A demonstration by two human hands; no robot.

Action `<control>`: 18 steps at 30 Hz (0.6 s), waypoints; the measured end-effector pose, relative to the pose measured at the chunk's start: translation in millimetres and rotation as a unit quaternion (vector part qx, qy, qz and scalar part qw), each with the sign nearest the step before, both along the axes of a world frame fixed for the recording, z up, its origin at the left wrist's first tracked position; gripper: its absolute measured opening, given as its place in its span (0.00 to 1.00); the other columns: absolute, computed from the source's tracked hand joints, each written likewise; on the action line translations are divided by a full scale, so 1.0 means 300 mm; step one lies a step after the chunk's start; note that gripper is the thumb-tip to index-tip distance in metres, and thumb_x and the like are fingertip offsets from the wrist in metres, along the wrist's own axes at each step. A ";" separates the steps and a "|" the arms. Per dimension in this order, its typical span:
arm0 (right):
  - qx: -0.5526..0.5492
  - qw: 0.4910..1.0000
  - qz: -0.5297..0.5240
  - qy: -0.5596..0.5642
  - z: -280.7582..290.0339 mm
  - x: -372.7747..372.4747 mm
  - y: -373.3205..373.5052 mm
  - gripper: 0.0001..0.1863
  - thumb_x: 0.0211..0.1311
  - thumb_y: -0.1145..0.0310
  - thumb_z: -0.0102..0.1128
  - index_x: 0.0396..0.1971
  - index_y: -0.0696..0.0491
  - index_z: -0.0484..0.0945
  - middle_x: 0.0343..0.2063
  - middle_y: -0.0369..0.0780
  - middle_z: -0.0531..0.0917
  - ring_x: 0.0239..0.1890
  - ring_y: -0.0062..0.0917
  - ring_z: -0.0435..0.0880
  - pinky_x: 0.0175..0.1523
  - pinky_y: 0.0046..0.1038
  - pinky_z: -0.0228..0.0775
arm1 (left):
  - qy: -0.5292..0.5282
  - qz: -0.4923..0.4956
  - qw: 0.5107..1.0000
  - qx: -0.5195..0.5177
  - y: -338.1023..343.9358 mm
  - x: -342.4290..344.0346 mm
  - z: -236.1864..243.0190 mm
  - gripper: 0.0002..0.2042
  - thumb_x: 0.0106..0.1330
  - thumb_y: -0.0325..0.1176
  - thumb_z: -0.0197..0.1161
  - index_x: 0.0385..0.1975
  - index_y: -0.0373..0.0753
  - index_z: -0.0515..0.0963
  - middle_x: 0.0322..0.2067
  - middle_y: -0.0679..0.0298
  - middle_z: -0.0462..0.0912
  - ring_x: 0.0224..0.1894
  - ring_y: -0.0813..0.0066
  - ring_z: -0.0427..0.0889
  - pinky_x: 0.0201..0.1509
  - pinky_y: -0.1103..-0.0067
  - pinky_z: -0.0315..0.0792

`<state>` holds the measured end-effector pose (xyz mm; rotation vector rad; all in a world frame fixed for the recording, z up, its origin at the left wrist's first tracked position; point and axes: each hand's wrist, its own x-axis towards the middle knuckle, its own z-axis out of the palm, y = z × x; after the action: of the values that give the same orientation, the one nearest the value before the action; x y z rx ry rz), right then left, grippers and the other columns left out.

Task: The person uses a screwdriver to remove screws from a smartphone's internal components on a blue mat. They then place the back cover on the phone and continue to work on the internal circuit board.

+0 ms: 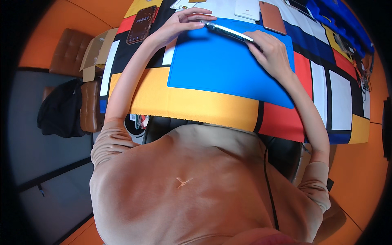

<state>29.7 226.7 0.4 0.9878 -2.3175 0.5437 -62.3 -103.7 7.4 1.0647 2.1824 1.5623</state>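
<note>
Head view: left hand (188,21) and right hand (271,52) are gripping opposite ends of a slim, shiny-edged slab (227,31) over a smooth blue mat (228,67); beyond the right hand, a round-cornered brown phone (272,17) is lying.

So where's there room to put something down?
The near part of the blue mat is bare, on this side of the thin device the left hand and right hand hold. So is the yellow strip of cloth between mat and near edge. It's crowded along the far side: white phone, brown phone, blue bin. Cables clutter the right end.
</note>
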 end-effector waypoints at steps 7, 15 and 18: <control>0.087 0.996 -0.003 -0.036 -0.013 0.020 -0.026 0.24 0.61 0.63 0.71 0.57 0.48 0.79 0.49 0.37 0.81 0.47 0.29 0.81 0.52 0.33 0.75 | 0.272 0.020 0.935 -0.229 0.050 0.122 -0.081 0.42 0.56 0.64 0.73 0.71 0.56 0.69 0.68 0.61 0.70 0.72 0.58 0.66 0.74 0.58 0.65; 0.073 0.993 0.023 -0.085 0.010 0.021 -0.014 0.29 0.62 0.66 0.68 0.65 0.46 0.75 0.58 0.40 0.79 0.59 0.36 0.78 0.65 0.36 0.70 | 0.272 0.054 0.936 -0.219 0.049 0.106 -0.088 0.39 0.56 0.63 0.74 0.67 0.53 0.74 0.63 0.62 0.73 0.71 0.59 0.66 0.73 0.61 0.67; 0.074 0.995 0.020 -0.066 0.014 0.002 -0.006 0.30 0.63 0.66 0.67 0.66 0.45 0.74 0.60 0.41 0.79 0.62 0.37 0.77 0.67 0.38 0.69 | 0.230 0.065 0.952 -0.190 0.055 0.111 -0.087 0.40 0.54 0.63 0.75 0.66 0.53 0.74 0.63 0.61 0.72 0.71 0.59 0.66 0.73 0.61 0.67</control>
<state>30.2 224.9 4.6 1.0988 -2.4905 0.4709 -28.9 -87.2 -18.6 1.2677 2.7601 0.9308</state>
